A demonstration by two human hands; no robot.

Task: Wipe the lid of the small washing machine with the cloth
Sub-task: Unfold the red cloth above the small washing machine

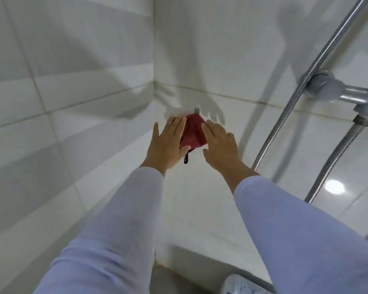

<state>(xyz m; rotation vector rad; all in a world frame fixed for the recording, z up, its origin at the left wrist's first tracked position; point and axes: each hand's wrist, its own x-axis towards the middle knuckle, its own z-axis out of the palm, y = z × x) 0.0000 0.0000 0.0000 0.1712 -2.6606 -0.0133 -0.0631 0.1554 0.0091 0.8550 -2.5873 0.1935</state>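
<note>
A red cloth (192, 132) hangs from a small grey hook (197, 110) on the white tiled wall near the corner, a dark loop dangling below it. My left hand (168, 143) lies flat against the cloth's left side, fingers spread. My right hand (220, 143) is flat at its right edge, fingers apart. Neither hand has closed around the cloth. Both arms wear pale lilac sleeves. A white and blue corner of the small washing machine (242, 284) shows at the bottom edge; its lid is mostly out of view.
White tiled walls meet in a corner behind the cloth. A chrome shower hose (295, 96) runs diagonally at right, beside a grey pipe fitting (327, 88) and a second braided hose (336, 160). A white ledge (210, 257) lies below.
</note>
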